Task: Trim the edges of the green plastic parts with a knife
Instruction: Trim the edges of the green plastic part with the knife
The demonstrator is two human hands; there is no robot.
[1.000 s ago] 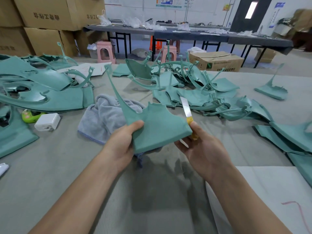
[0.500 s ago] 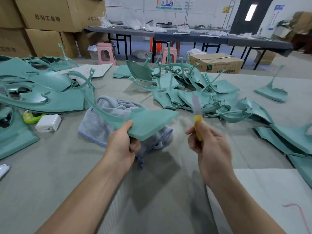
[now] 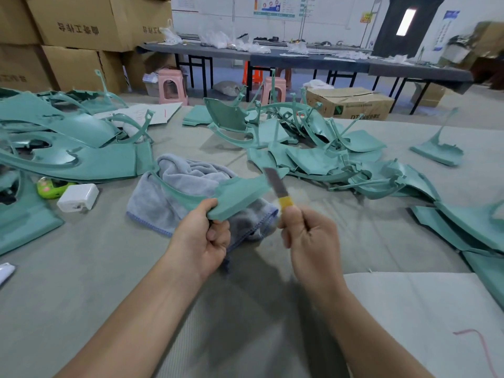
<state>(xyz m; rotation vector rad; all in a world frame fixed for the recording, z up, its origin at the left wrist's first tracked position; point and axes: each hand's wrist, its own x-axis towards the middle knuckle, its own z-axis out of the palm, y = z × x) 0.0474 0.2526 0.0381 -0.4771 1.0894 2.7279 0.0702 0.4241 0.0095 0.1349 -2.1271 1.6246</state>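
Observation:
My left hand (image 3: 201, 241) grips a green plastic part (image 3: 240, 195) by its near edge and holds it nearly flat above the table, its long thin arm curving off to the left. My right hand (image 3: 308, 236) holds a knife (image 3: 278, 186) with a yellow handle. The blurred blade points up and away, at the part's right edge; whether it touches I cannot tell.
A grey towel (image 3: 185, 186) lies under the held part. Piles of green parts sit at the left (image 3: 81, 151), centre back (image 3: 313, 148) and right (image 3: 469, 225). A white charger block (image 3: 77, 197) and a green toy (image 3: 50, 188) lie at left. A white sheet (image 3: 425, 317) covers the near right.
My left hand has tipped the part from upright to nearly flat and lowered it. My right hand with the knife moved from behind the part to its right edge.

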